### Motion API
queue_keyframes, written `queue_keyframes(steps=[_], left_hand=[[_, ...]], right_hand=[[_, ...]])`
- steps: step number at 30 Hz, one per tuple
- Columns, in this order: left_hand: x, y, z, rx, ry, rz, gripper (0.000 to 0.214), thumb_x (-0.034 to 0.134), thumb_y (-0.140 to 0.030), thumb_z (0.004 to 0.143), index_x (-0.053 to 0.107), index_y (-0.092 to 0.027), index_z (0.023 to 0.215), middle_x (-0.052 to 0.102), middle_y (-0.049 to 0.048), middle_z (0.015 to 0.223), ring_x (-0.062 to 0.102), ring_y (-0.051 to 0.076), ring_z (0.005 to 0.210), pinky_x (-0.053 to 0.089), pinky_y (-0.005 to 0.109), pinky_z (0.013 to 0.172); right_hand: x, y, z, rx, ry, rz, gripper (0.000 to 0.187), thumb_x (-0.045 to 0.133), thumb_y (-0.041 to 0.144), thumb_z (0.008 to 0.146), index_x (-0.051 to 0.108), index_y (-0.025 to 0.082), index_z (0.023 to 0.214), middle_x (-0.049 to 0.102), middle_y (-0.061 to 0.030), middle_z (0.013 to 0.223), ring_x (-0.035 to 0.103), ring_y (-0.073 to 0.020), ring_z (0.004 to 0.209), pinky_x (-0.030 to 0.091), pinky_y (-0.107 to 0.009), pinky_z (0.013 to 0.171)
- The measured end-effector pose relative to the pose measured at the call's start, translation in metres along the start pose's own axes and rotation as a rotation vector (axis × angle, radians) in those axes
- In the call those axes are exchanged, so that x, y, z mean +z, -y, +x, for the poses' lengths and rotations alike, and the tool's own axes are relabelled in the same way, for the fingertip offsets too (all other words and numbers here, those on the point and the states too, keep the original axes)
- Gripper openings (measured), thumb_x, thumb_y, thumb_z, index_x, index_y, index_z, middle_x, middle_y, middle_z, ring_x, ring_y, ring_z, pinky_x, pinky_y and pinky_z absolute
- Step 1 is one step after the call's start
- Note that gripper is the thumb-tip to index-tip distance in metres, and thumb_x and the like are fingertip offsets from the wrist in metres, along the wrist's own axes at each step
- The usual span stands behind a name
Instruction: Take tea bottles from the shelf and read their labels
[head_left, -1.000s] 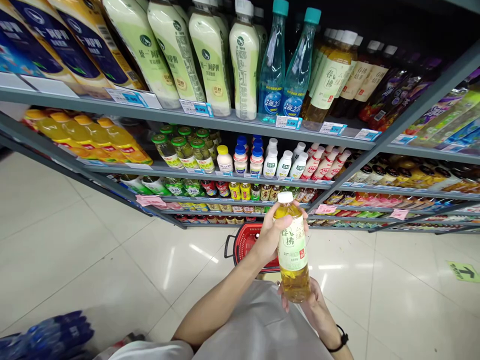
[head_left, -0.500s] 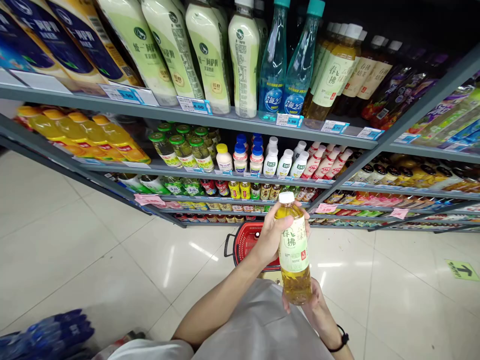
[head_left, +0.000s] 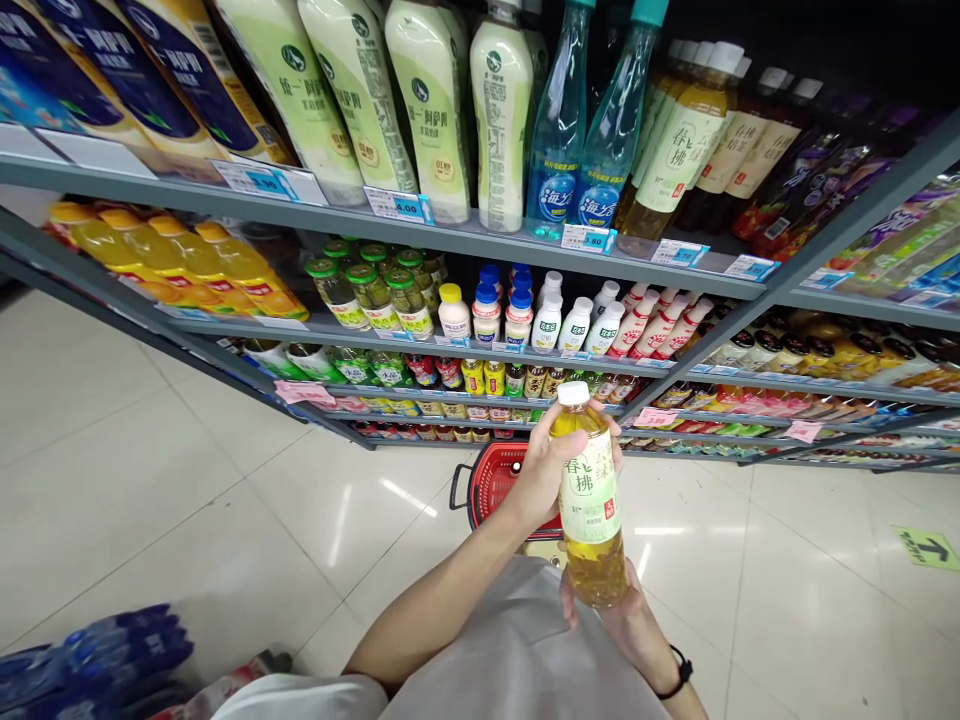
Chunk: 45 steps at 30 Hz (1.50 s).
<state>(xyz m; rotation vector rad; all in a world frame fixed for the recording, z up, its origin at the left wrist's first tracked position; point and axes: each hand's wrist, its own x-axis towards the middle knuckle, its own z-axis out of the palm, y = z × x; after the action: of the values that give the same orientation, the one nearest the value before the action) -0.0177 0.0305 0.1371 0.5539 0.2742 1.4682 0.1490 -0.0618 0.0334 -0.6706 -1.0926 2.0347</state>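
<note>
A clear tea bottle with a white cap, a pale green label and amber liquid is held in front of my body, label towards me. My left hand is wrapped round its upper part, thumb across the front and fingertips showing on the far side. At the bottle's base, my right hand cups it from behind and below, partly hidden by the bottle; a black band circles that wrist. Similar tea bottles with the same green label stand on the top shelf.
Drink shelves with price tags cross the view ahead. Below the bottle, a red basket with a black handle sits partly behind my left arm. Blue-wrapped bottles lie at lower left. A green arrow sign marks the tiled floor at right.
The view has shifted slightly, so the upper shelves appear a little further right. Both hands keep their hold on the tea bottle, which stays nearly in place.
</note>
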Motion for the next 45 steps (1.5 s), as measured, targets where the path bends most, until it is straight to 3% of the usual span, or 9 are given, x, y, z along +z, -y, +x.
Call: queue_keyframes(steps=[12,19,35,45], left_hand=[[-0.0006,0.0017,0.0026,-0.014,-0.001,-0.023,0.04,0.084,-0.035,0.081,0.063,-0.017,0.111,0.069,0.006,0.097,0.068,0.017,0.073,0.056,0.029,0.069],[0.0006,0.0025,0.0022,-0.022,-0.01,-0.008,0.041,0.084,-0.035,0.081,0.063,-0.017,0.111,0.069,0.0056,0.097,0.068,0.017,0.074,0.056,0.03,0.069],[-0.0036,0.0023,-0.0012,-0.028,-0.081,0.028,0.048,0.085,-0.037,0.077,0.062,-0.018,0.115,0.07,0.0053,0.096,0.069,0.016,0.073,0.056,0.028,0.069],[-0.0037,0.004,-0.0008,-0.022,-0.066,0.035,0.044,0.084,-0.036,0.078,0.064,-0.018,0.112,0.071,0.0054,0.097,0.069,0.016,0.076,0.057,0.028,0.074]], right_hand=[[0.0005,0.0001,-0.0008,0.008,-0.025,-0.008,0.09,0.06,0.096,0.074,0.077,0.016,0.112,0.071,-0.0105,0.08,0.064,-0.0189,0.065,0.054,-0.03,0.061],[0.0003,-0.0002,-0.0002,0.012,-0.062,-0.021,0.088,0.06,0.098,0.071,0.079,0.017,0.1,0.07,-0.0118,0.078,0.064,-0.023,0.064,0.053,-0.034,0.056],[0.0002,-0.0052,-0.0019,0.025,-0.064,-0.015,0.093,0.059,0.099,0.07,0.079,0.018,0.112,0.071,-0.012,0.078,0.062,-0.0213,0.064,0.051,-0.032,0.055],[0.0046,-0.0041,-0.0035,-0.001,-0.081,0.013,0.083,0.062,0.095,0.073,0.079,0.022,0.109,0.07,-0.0088,0.076,0.061,-0.0209,0.064,0.05,-0.03,0.055]])
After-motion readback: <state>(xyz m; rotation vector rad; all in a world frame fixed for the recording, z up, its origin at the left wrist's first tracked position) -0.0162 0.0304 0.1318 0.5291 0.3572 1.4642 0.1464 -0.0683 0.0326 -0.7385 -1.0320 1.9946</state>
